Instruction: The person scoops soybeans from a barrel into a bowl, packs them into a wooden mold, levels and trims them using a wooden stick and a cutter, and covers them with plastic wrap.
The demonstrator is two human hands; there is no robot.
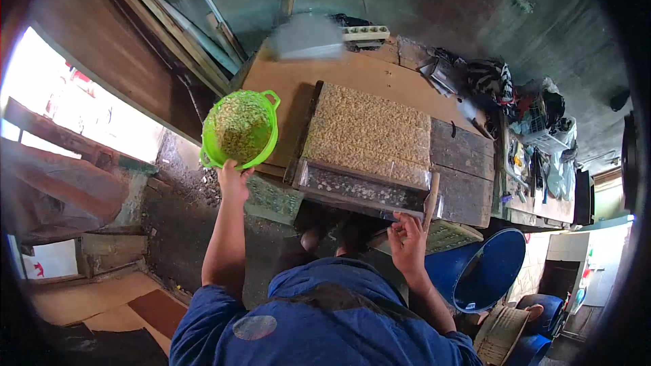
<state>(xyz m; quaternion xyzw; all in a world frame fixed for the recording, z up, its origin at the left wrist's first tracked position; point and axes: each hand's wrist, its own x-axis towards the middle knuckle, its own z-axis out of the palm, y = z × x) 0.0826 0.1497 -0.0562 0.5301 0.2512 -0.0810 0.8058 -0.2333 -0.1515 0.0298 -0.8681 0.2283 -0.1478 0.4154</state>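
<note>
My left hand (234,179) grips the lower rim of a bright green two-handled basin (263,151), which is tilted and holds pale, crumbly grains (239,122). To its right, a rectangular slab of pale grains (369,129) lies on the table, with a dark strip (305,132) along its left side. Along the slab's front edge runs a dark tray section (366,188) scattered with pale bits. My right hand (407,234) is at the table's front edge, fingers curled, just below a wooden stick (432,196). Whether anything is between its fingers is too small to tell.
Beyond the slab on the brown table (285,88) are a blurred whitish object (308,37) and a power strip (366,32). A cluttered side table (566,203) stands to the right. Below it is a blue barrel (488,271). Planks (169,27) lean at the upper left.
</note>
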